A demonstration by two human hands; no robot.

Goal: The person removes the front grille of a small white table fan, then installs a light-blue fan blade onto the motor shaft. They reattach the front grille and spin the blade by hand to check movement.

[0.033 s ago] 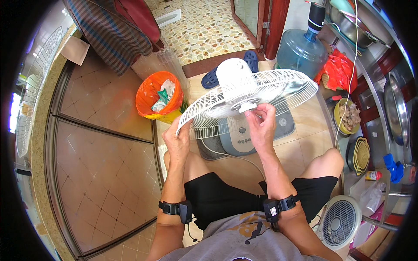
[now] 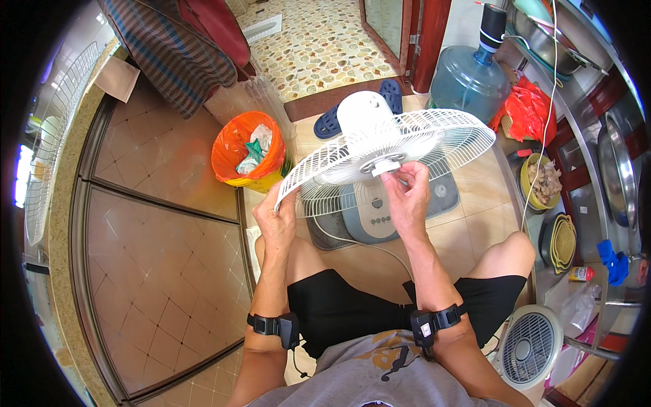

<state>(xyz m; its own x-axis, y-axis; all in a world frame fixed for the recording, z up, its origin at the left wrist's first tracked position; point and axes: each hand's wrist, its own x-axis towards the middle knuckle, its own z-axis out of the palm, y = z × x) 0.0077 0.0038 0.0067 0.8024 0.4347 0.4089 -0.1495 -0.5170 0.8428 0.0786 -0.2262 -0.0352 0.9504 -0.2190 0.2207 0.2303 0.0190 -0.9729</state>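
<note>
In front of me stands a white electric fan with its round wire grille point(image 2: 319, 182) tilted and no blades on it. Its white motor housing point(image 2: 366, 117) rises behind the grille, and the grey base with buttons point(image 2: 371, 216) is on the floor below. My left hand point(image 2: 275, 222) is closed on the grille's left rim. With thumb and fingers pinched, my right hand point(image 2: 409, 197) grips a small white piece point(image 2: 386, 167) at the centre of the grille, over the motor shaft. The fingers partly cover that piece.
An orange-lined bin point(image 2: 230, 146) holds rubbish at the left. Blue slippers point(image 2: 328, 123) lie behind the fan. A large water bottle point(image 2: 468, 81) and a yellow bowl of food point(image 2: 542, 182) stand to the right. A round fan grille point(image 2: 529, 346) lies by my right leg.
</note>
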